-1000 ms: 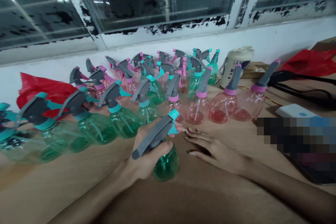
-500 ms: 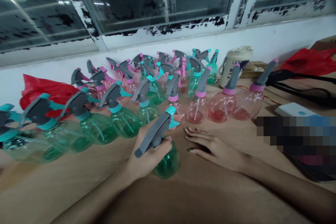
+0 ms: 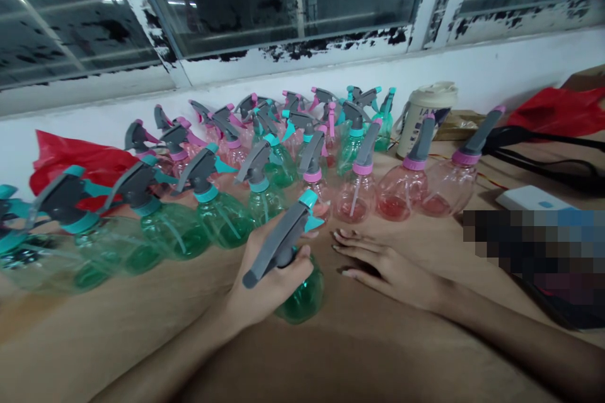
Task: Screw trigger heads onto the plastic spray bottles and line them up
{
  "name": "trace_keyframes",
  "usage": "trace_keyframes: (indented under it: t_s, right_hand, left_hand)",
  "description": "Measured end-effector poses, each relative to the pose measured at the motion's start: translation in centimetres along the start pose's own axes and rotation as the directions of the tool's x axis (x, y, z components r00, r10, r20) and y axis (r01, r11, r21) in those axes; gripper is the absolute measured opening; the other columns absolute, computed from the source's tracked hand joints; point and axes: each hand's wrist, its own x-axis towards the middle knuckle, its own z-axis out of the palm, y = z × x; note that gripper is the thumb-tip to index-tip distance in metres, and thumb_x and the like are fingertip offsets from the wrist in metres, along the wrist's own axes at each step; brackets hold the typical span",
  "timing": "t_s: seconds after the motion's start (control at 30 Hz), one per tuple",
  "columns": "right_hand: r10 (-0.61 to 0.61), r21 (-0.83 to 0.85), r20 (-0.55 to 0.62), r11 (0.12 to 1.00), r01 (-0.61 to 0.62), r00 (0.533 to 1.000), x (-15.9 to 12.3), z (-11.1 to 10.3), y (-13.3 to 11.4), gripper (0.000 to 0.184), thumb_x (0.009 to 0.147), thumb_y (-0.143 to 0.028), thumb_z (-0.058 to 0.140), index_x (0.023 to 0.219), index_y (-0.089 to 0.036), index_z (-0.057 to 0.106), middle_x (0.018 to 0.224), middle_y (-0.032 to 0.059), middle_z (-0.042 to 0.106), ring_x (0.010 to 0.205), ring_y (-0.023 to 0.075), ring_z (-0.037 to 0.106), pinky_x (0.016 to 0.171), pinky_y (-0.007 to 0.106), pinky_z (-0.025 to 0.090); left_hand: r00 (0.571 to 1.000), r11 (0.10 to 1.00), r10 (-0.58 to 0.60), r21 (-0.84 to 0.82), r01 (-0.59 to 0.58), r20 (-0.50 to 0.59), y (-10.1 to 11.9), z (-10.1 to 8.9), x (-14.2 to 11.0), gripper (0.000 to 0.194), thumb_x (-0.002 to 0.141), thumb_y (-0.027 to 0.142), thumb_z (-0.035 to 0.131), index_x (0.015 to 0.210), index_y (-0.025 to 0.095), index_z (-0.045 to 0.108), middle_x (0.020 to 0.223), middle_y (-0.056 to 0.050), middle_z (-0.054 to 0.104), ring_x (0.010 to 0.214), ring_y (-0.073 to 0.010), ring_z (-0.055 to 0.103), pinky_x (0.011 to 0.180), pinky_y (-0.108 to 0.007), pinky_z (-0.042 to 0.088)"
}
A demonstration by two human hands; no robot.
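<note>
My left hand [image 3: 265, 274] is wrapped around the neck of a green spray bottle [image 3: 300, 296] with a grey trigger head and a teal nozzle, which stands on the brown table [image 3: 118, 321]. A fingertip reaches forward beside the nozzle. My right hand [image 3: 378, 267] lies flat on the table just right of that bottle, fingers stretched out and empty. Behind both hands stand rows of green spray bottles [image 3: 220, 217] and pink spray bottles [image 3: 401, 186].
A cream lidded cup [image 3: 423, 116] stands at the back by the white wall. Red plastic bags lie at far left [image 3: 80, 160] and far right [image 3: 558, 110]. Black straps [image 3: 558, 160] and a white box [image 3: 529, 198] lie to the right.
The held bottle has shifted a little and tilted slightly; my left hand's grip stays on its neck. My right hand has stayed flat in place.
</note>
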Motion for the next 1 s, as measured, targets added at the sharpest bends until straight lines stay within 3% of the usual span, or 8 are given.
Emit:
trace_keyframes:
  t_s: [0.13, 0.4, 0.6, 0.77, 1.0]
  right_hand:
    - [0.006, -0.001, 0.019, 1.000, -0.006, 1.000, 0.01, -0.10, -0.08, 0.047, 0.091, -0.043, 0.042, 0.134, -0.022, 0.042, 0.141, 0.0040, 0.041, 0.131, 0.0189, 0.034, 0.109, 0.042, 0.029]
    - [-0.002, 0.008, 0.006, 1.000, 0.002, 1.000, 0.00, 0.00, -0.01, 0.046, 0.091, -0.042, 0.042, 0.133, -0.024, 0.042, 0.141, 0.0043, 0.041, 0.131, 0.0199, 0.034, 0.108, 0.043, 0.030]
    - [-0.022, 0.031, -0.021, 0.999, 0.023, 1.000, 0.02, 0.20, 0.19, 0.047, 0.090, -0.041, 0.045, 0.134, -0.024, 0.041, 0.140, 0.0039, 0.043, 0.130, 0.0197, 0.036, 0.109, 0.043, 0.030]
    - [-0.013, 0.051, -0.040, 0.999, 0.015, 0.999, -0.04, 0.15, 0.07, 0.045, 0.090, -0.041, 0.046, 0.132, -0.025, 0.044, 0.139, 0.0037, 0.044, 0.129, 0.0202, 0.037, 0.107, 0.043, 0.032]
    - [-0.001, 0.053, -0.024, 0.999, 0.002, 1.000, -0.07, 0.12, 0.12, 0.046, 0.090, -0.042, 0.045, 0.133, -0.026, 0.042, 0.140, 0.0035, 0.042, 0.130, 0.0204, 0.036, 0.108, 0.044, 0.031]
  left_hand:
    - [0.999, 1.000, 0.022, 0.020, -0.023, 0.042, -0.29, -0.01, -0.02, 0.029, 0.068, 0.017, 0.051, 0.095, 0.022, 0.059, 0.081, 0.001, 0.066, 0.045, -0.0093, 0.045, 0.046, -0.024, 0.040]
    - [0.997, 0.999, 0.045, -0.026, -0.044, 0.065, -0.12, -0.56, -0.17, 0.016, 0.073, 0.024, 0.054, 0.088, 0.024, 0.060, 0.076, 0.002, 0.063, 0.061, -0.0148, 0.056, 0.057, -0.027, 0.043]
    - [0.988, 0.990, 0.126, -0.068, -0.120, 0.093, 0.23, -0.85, 0.01, 0.015, 0.070, 0.017, 0.050, 0.079, 0.023, 0.060, 0.080, 0.000, 0.064, 0.071, -0.0170, 0.059, 0.064, -0.029, 0.046]
    - [0.995, 0.998, 0.066, 0.020, -0.068, 0.074, 0.20, -0.77, -0.14, 0.014, 0.070, 0.022, 0.053, 0.081, 0.025, 0.061, 0.054, 0.006, 0.052, 0.048, -0.0129, 0.047, 0.048, -0.026, 0.041]
    - [1.000, 1.000, -0.003, 0.000, 0.003, 0.022, -0.05, -0.41, -0.41, 0.019, 0.068, 0.025, 0.055, 0.085, 0.023, 0.060, 0.064, 0.003, 0.063, 0.045, -0.0122, 0.051, 0.042, -0.024, 0.043]
